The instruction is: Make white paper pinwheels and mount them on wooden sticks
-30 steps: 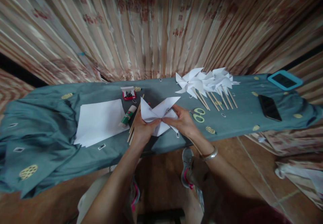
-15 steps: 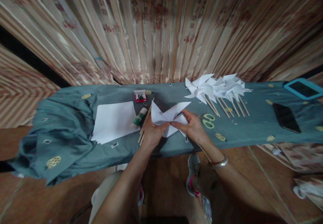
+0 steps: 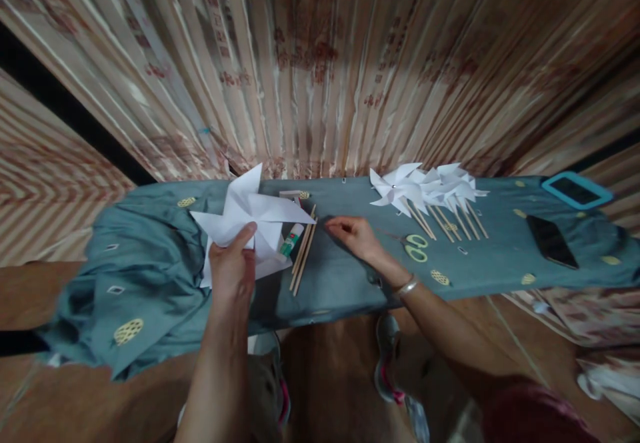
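Note:
My left hand (image 3: 231, 266) grips a white paper pinwheel (image 3: 243, 211), its thumb pressed near the middle where the folded points meet. The pinwheel is held over a stack of white paper (image 3: 275, 266) and hides most of it. My right hand (image 3: 355, 235) is apart from the pinwheel, above the cloth, with thumb and fingertips pinched together; anything between them is too small to make out. Between the hands lie thin wooden sticks (image 3: 303, 256) and a green-and-white glue stick (image 3: 291, 239). A small box (image 3: 299, 199) is partly hidden behind a paper point.
Green-handled scissors (image 3: 416, 248) lie right of my right hand. Several pinwheels on sticks (image 3: 400, 186) rest at the back right. Farther right are a black phone (image 3: 553, 242) and a blue-framed tablet (image 3: 560, 195). Bunched cloth (image 3: 150, 256) covers the table's left end; a curtain hangs behind.
Both hands were on the pinwheel in the middle. My left hand has carried it left over the paper stack; my right hand has let go and is now apart from it, fingers pinched.

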A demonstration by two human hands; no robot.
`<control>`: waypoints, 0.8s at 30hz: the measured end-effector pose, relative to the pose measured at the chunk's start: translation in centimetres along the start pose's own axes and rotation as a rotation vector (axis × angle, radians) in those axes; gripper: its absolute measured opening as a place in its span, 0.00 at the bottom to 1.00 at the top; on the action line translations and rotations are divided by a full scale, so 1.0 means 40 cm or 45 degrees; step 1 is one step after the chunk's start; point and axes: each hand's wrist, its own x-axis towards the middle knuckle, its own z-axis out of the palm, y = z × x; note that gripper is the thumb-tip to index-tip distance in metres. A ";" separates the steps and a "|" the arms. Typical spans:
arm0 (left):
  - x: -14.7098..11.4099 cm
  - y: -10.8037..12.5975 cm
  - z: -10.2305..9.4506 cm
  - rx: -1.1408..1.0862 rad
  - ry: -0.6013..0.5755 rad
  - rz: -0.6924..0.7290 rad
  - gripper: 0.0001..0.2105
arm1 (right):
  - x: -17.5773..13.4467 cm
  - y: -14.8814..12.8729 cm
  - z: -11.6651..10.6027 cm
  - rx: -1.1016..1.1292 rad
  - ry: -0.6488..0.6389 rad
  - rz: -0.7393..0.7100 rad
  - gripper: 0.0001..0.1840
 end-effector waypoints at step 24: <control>0.027 0.047 -0.069 -0.023 0.034 0.008 0.12 | 0.290 -0.153 0.160 -0.760 -0.270 -0.289 0.13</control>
